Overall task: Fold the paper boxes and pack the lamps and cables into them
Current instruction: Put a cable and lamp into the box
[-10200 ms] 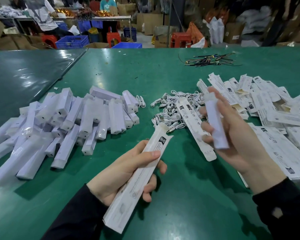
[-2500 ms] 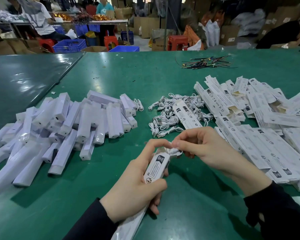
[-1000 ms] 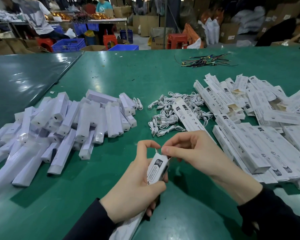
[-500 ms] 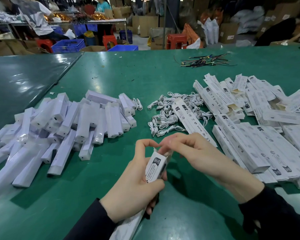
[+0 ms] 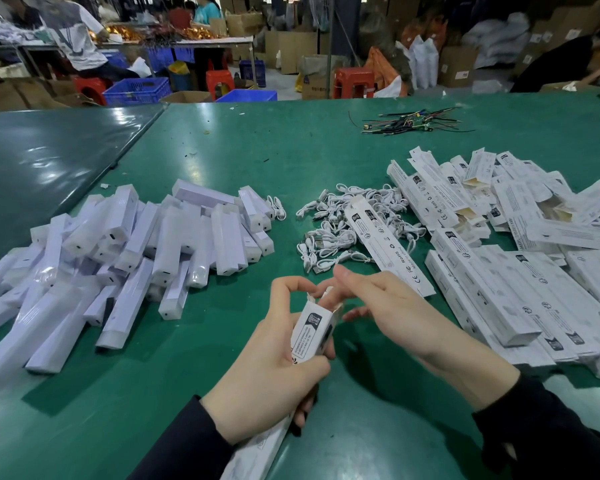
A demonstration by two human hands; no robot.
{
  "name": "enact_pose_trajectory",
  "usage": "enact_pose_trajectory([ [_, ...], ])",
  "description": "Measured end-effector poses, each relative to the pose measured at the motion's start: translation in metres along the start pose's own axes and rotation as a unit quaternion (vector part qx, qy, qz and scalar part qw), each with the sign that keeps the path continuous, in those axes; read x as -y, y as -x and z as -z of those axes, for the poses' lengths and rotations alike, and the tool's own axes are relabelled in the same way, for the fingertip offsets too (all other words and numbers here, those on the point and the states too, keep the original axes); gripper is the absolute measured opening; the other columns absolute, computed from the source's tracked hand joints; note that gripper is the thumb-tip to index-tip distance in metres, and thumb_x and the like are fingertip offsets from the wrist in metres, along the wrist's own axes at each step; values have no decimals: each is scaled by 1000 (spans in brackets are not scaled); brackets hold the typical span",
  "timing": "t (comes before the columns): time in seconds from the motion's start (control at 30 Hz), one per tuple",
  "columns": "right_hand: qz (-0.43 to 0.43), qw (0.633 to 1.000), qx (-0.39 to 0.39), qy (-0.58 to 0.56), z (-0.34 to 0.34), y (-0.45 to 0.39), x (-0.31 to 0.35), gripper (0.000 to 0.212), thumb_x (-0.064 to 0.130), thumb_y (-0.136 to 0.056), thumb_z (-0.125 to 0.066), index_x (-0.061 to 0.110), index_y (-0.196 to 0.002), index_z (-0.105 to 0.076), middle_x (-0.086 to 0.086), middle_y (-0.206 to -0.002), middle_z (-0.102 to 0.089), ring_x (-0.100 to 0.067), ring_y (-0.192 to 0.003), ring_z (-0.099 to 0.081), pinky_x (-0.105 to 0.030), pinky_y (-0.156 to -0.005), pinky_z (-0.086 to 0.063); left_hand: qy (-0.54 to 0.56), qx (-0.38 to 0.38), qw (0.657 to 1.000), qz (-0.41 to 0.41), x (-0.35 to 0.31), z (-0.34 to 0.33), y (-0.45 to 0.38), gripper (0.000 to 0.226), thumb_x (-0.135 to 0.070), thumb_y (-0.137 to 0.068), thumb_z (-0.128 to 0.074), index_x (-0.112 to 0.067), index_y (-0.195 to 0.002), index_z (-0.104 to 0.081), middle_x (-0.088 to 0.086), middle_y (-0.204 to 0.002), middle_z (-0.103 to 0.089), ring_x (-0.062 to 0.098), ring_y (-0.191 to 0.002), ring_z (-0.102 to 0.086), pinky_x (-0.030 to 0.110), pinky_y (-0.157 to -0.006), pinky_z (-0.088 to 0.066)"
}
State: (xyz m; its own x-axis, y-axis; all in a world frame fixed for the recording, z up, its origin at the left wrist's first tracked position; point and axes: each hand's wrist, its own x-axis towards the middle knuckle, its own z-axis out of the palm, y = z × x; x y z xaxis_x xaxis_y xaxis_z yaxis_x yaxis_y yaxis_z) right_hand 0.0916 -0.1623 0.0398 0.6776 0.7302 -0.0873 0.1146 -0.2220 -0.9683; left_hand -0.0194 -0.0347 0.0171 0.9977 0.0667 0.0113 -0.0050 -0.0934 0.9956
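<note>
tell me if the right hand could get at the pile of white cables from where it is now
Probably yes. The right hand sits just in front of the cable pile, with only bare green table between them. It is busy at the open end of the box held by the left hand, though.

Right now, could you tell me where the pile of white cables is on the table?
In the head view the white cables lie mid-table, between the lamps on the left and the flat boxes on the right, just beyond both hands.

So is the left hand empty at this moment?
No, the left hand grips a long white paper box upright while the right hand works at its open top end.
</note>
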Motion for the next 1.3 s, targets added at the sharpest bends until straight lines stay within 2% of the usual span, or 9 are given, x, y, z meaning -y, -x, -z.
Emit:
enact_pose_trajectory([
  [0.13, 12, 998, -60, 5, 4, -2, 0, 56, 40, -101, -41, 24, -59, -75, 11, -97, -74, -3, -91, -66, -24, -77, -46, 4, -6, 1000, 0, 0, 2, 0, 59, 1, -70, -49, -41, -108, -33, 11, -86, -59, 24, -37, -43, 31, -39, -46],
  [0.43, -23, 999, -1, 24, 5, 0, 3, 58, 47, -98, -40, 23, -60, -76, 11, -100, -74, -6, -95, -66, -27, -86, -49, -27, -15, 1000, 0, -1, -2, 2, 59, -2, -69, -50, -44, -106, -34, 8, -83, -62, 23, -42, -43, 33, -40, -46],
  [0.6, -3, 998, -58, -15, 3, -1, 1, 35, 31, -99, -50, 18, -77, -75, 7, -88, -75, -3, -87, -67, -24, -76, -49, 25, -64, 998, 2, -1, 0, 1, 48, -9, -71, -57, -43, -99, -38, 8, -89, -64, 25, -41, -42, 32, -39, -45],
  [0.7, 21, 997, -70, -35, 3, 0, -1, 24, 21, -92, -61, 18, -74, -76, 6, -83, -75, -3, -82, -65, -21, -73, -49, 78, -79, 994, 11, -3, 1, 0, 37, -25, -66, -62, -38, -94, -42, 13, -92, -61, 24, -41, -40, 30, -39, -42],
  [0.8, 30, 998, -30, -44, 1, 3, 0, 13, 18, -84, -71, 21, -75, -79, -1, -91, -76, -9, -82, -65, -17, -71, -50, 102, -104, 989, 8, -5, 2, -1, 24, -30, -75, -53, -27, -98, -47, 31, -76, -50, 24, -37, -39, 28, -38, -39],
  [0.9, 32, 998, -15, -51, -2, 4, -3, 4, 19, -81, -75, 20, -78, -76, -6, -87, -75, -11, -77, -65, -19, -68, -53, 118, -123, 985, -2, -5, 3, -3, 21, -32, -83, -41, -16, -96, -47, 27, -55, -39, 23, -33, -37, 25, -35, -36],
  [1.03, 42, 993, -43, -105, -11, 4, -6, 26, 27, -66, -80, 12, -83, -69, -1, -79, -72, -11, -71, -66, -20, -62, -53, 150, -119, 981, -22, -8, 1, -2, 25, -31, -85, -46, -14, -101, -53, 7, -52, -47, 18, -33, -42, 23, -32, -37],
  [1.17, 63, 987, -79, -128, -14, 4, -8, 39, 31, -60, -81, 8, -89, -69, 1, -82, -73, -12, -71, -63, -19, -60, -51, 139, -107, 984, -38, -10, 2, -1, 28, -26, -86, -61, -30, -113, -67, 15, -59, -49, 19, -41, -49, 25, -36, -44],
  [1.3, 86, 986, -68, -122, -13, 6, -5, 33, 30, -65, -78, 11, -91, -72, -5, -90, -75, -12, -78, -67, -17, -66, -50, 149, -109, 982, -42, -10, 3, -1, 42, -31, -81, -63, -42, -121, -65, 4, -59, -59, 17, -45, -51, 26, -37, -47],
])
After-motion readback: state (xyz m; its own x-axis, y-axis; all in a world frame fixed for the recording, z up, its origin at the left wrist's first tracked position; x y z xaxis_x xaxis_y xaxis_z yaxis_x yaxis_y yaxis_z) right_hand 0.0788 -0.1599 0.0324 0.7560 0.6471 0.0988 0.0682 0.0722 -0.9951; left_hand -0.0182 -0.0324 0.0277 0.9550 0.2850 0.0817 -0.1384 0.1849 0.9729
